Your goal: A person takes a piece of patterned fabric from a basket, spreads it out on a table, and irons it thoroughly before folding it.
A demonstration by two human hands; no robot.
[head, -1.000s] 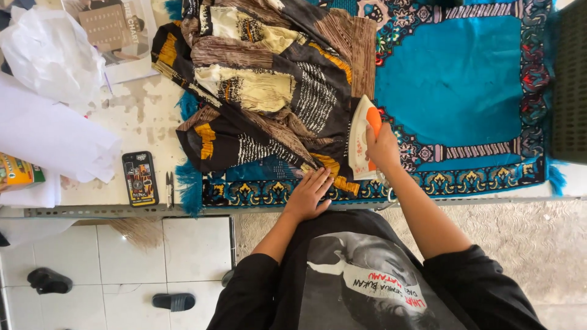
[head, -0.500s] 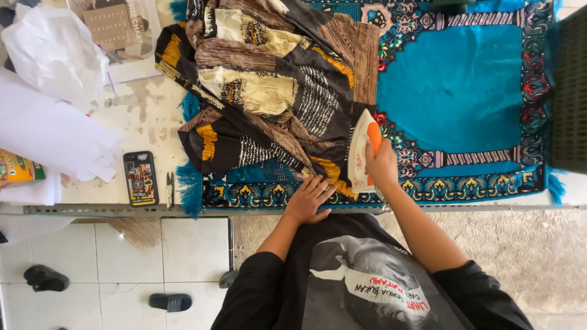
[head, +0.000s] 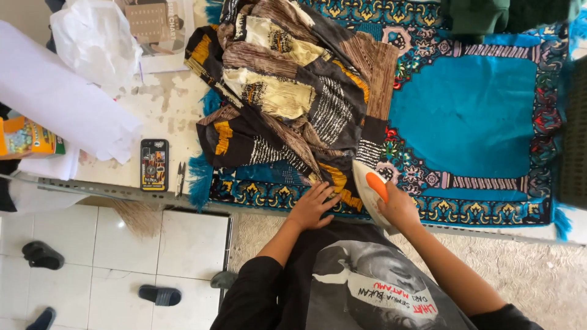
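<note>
My left hand (head: 313, 205) lies flat with fingers spread on the brown, black and yellow patterned cloth (head: 293, 104), close to the hot white iron with the orange handle (head: 370, 190) that my right hand (head: 397, 208) grips. It could burn my fingers. The crumpled cloth lies on the blue rug (head: 471, 116).

The right hand (head: 400, 208) grips an orange-handled iron (head: 370, 189) on patterned fabric (head: 293, 104); the left hand (head: 313, 205) presses the cloth flat beside it.
</note>
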